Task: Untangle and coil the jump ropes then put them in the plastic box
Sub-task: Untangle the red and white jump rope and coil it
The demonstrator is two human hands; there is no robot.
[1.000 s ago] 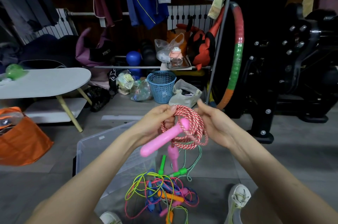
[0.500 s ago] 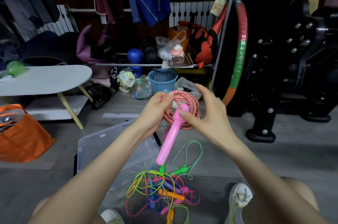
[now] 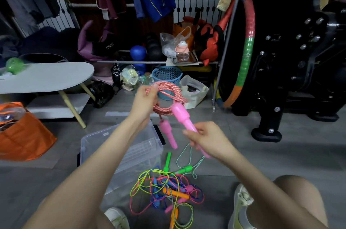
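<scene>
In the head view, our left hand grips the coiled red-and-white rope, fingers curled round its loops, up in the air near the plastic box on the floor. Our right hand pinches one pink handle. We judge the coiling nearly finished. Next we would secure that handle, then lower the coil into the box.

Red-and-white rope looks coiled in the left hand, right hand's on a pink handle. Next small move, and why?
Probably wind the pink handle in the right hand around the coil that the left hand holds, to bind it. The loops look gathered, only a short run leads to that handle, and the plastic box stands open below.
</scene>
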